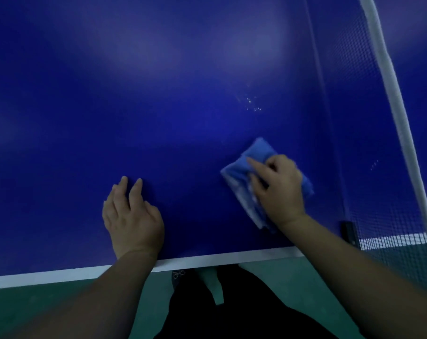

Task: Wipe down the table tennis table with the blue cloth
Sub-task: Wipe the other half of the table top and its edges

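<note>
The blue cloth (259,165) is found on the table tennis table (158,106), near the side edge that is closest to the person and not far from the net (388,148). It is bunched and folded, and a paler, whitish part of it is seen along its lower left side. The right hand (278,189) is laid on top of the cloth, with the fingers curled over the fabric so that it is gripped and pressed against the surface; the index finger is stretched forward across it. The right side of the cloth is partly hidden under this hand.

The left hand (131,216) is placed flat on the bare table surface, well apart from the cloth, with the fingers extended and slightly spread. Nothing is held in it.

Beyond the cloth, a small group of shining droplets (252,104) can be seen on the dark blue surface. The white line (207,260) along the table edge is crossed by both forearms. To the right, the net is stretched away from the person, topped by a white band (391,81), and a dark net clamp (348,232) is fixed at the table edge just beside the right forearm. Through the mesh, the other half of the table is visible, only dimly. Under the edge, a green floor (48,309) and dark clothing (232,314) of the person are seen.
</note>
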`<state>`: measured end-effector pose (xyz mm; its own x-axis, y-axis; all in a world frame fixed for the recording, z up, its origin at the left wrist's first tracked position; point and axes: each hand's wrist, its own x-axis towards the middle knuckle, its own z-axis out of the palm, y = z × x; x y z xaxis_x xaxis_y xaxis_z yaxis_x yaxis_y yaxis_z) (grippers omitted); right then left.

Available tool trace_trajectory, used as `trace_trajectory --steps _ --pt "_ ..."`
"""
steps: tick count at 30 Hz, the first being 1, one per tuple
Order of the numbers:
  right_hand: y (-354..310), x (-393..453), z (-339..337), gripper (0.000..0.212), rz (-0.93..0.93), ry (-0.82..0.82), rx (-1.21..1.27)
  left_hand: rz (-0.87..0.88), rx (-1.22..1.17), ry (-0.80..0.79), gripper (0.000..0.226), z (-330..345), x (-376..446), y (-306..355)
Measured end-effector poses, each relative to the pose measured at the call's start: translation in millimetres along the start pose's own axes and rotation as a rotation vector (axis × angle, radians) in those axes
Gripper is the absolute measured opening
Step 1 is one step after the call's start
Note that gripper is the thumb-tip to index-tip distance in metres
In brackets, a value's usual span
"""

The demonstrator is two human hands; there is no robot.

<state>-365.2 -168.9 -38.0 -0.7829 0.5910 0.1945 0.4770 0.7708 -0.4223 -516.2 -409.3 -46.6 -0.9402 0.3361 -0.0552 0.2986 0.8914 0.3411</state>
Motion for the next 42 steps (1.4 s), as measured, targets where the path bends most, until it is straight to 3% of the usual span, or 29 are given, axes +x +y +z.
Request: trace_trajectory --steps 3,5,7,11,13,16,19,21,26,31,33,35,40,42 --pt "40.3 32.3 -9.3 0.031 0.365 0.178 -0.059 -0.003 0.007 -0.002 0.046 0.4 -0.6 -0.1" --pt "48.0 69.4 -5.1 0.032 0.496 0.202 -0.035 0.0 0.008 0.001 0.046 -0.7 0.0 0.4" --pt "26.6 85.0 5.5 0.031 0.418 0.151 -0.04 -0.001 0.004 -0.001 0.05 -2.5 0.3 2.0" --pt "-3.3 41.5 13.8 0.028 -0.02 -0.005 0.004 0.0 0.0 0.009 0.052 -4.2 0.5 3.3" --pt "13.8 36.4 6.8 0.029 0.041 0.026 -0.031 -0.002 -0.002 0.015 0.052 -3.5 -0.1 2.3" --pt "39.1 80.3 4.8 0.032 0.318 0.162 -0.088 0.006 0.012 0.024 0.05 -4.2 -1.3 2.2" --pt "39.7 136.7 13.3 0.035 0.388 0.168 -0.06 0.017 0.011 0.026 0.049 -5.6 -1.8 2.4" --pt "22.8 144.1 20.3 0.036 0.352 0.124 -0.049 0.017 0.015 0.028 0.049 -5.5 -2.3 3.5" --pt "5.7 72.6 15.8 0.032 -0.048 -0.016 -0.024 0.024 0.008 0.048 0.048 -1.9 -1.9 1.0" --pt "49.9 139.4 15.2 0.033 0.335 0.233 -0.107 0.046 0.015 0.064 0.048 0.7 -2.0 -2.0" --pt "45.5 182.1 20.1 0.034 0.422 0.232 -0.104 0.047 0.011 0.062 0.048 1.1 -1.7 -2.3" --pt "21.2 193.2 27.2 0.032 0.345 0.132 -0.088 0.039 0.005 0.064 0.048 0.4 -2.5 -1.6" --pt "-29.0 100.2 32.6 0.028 -0.275 -0.115 0.087 0.015 0.003 0.031 0.05 -1.6 -1.4 -0.1" --pt "-9.1 106.3 26.7 0.028 -0.193 -0.091 0.078 0.015 0.006 0.032 0.049 -2.3 -0.8 0.4"
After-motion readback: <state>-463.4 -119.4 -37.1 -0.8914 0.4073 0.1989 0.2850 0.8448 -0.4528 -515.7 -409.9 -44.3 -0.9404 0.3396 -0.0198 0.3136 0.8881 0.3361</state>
